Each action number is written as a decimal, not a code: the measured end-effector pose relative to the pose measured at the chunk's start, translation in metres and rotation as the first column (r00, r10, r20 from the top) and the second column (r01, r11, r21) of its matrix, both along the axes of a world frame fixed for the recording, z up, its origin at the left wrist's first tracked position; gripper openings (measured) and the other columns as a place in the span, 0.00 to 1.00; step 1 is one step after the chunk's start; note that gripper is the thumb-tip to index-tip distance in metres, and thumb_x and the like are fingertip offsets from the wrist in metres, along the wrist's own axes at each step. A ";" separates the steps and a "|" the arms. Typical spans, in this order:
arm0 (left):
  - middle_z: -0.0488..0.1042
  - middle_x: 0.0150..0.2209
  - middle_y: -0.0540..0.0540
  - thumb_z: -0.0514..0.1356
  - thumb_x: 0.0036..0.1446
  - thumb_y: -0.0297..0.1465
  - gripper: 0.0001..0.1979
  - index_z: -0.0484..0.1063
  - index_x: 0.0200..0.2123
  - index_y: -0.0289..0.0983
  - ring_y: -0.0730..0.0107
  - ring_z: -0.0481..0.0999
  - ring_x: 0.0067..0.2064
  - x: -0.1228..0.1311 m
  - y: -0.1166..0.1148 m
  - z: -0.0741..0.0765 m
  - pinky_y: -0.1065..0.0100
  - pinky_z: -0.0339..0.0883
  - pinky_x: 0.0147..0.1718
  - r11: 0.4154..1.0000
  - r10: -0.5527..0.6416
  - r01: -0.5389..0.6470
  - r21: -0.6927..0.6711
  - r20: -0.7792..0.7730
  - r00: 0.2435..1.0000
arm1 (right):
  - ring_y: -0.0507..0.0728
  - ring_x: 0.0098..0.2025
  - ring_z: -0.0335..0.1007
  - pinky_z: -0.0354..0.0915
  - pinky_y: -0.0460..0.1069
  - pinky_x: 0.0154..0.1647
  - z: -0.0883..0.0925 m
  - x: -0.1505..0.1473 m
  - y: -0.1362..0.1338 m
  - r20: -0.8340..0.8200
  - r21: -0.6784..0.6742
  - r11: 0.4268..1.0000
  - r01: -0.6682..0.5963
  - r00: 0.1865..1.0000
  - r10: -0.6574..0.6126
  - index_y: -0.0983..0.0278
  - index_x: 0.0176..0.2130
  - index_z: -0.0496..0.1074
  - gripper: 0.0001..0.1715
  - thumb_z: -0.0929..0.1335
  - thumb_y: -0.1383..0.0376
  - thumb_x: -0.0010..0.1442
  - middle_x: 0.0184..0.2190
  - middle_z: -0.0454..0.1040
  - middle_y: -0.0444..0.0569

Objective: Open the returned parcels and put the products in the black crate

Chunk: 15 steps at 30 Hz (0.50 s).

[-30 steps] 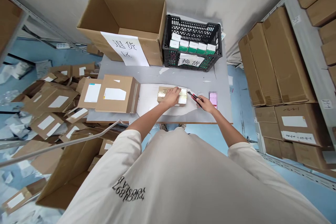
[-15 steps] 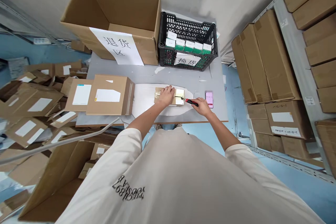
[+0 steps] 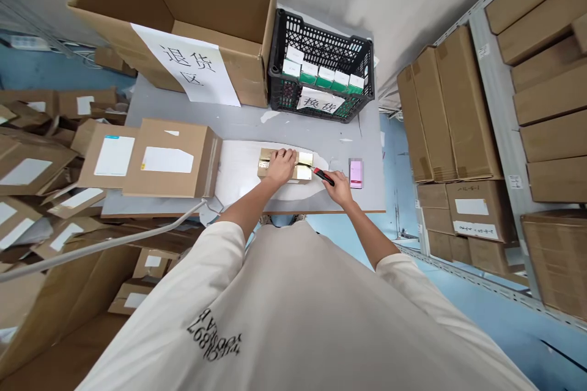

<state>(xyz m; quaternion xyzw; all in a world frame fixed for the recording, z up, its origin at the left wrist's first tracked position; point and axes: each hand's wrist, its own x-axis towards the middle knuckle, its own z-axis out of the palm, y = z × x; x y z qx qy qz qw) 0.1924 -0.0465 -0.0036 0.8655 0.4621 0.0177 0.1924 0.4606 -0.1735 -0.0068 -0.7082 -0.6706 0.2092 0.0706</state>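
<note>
A small brown parcel (image 3: 302,165) with shiny tape lies on a white plastic mailer (image 3: 238,172) on the grey table (image 3: 321,134). My left hand (image 3: 280,165) rests flat on top of the parcel, pressing it down. My right hand (image 3: 339,188) grips a red and black box cutter (image 3: 322,176); its tip touches the parcel's right end.
A pink phone (image 3: 356,173) lies right of my right hand. Brown boxes (image 3: 169,159) with white labels sit at the table's left. At the back stand a large open carton (image 3: 183,18) with a paper sign and a black crate (image 3: 321,73) of green-white packs. Shelves of cartons (image 3: 458,110) stand to the right.
My right hand has brought the cutter leftward until its tip meets the parcel's right end. My left hand stays on the parcel. The camera has shifted.
</note>
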 end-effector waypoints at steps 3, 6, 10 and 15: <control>0.71 0.72 0.26 0.48 0.78 0.33 0.33 0.62 0.82 0.35 0.36 0.65 0.71 -0.002 0.000 -0.004 0.41 0.55 0.70 1.000 -0.013 0.013 0.004 -0.005 1.000 | 0.73 0.60 0.73 0.69 0.63 0.61 0.001 0.018 -0.001 -0.009 0.033 0.999 -0.020 1.000 0.020 0.54 0.74 0.76 0.31 0.64 0.52 0.81 0.58 0.81 0.61; 0.71 0.72 0.26 0.48 0.78 0.33 0.34 0.60 0.83 0.35 0.36 0.65 0.71 -0.003 -0.001 -0.008 0.40 0.55 0.70 0.999 -0.027 0.027 0.017 -0.015 1.000 | 0.73 0.60 0.72 0.68 0.63 0.62 0.002 0.034 -0.001 0.004 0.068 0.997 0.032 0.999 -0.032 0.55 0.74 0.76 0.31 0.63 0.50 0.81 0.59 0.80 0.61; 0.70 0.74 0.27 0.47 0.78 0.33 0.34 0.60 0.83 0.36 0.37 0.65 0.72 -0.003 -0.005 -0.010 0.41 0.54 0.70 0.999 -0.015 0.015 0.030 -0.016 1.000 | 0.74 0.65 0.70 0.67 0.64 0.66 -0.001 0.034 0.009 -0.017 0.084 0.994 0.071 0.997 -0.069 0.57 0.74 0.74 0.31 0.63 0.51 0.80 0.64 0.79 0.61; 0.72 0.72 0.26 0.45 0.79 0.33 0.33 0.63 0.81 0.35 0.35 0.67 0.70 0.000 -0.004 -0.006 0.39 0.56 0.68 0.999 0.003 -0.002 0.035 -0.025 1.000 | 0.74 0.64 0.72 0.68 0.66 0.66 -0.009 0.022 0.017 -0.155 0.141 0.990 0.001 0.988 0.021 0.57 0.72 0.76 0.31 0.66 0.51 0.79 0.64 0.80 0.61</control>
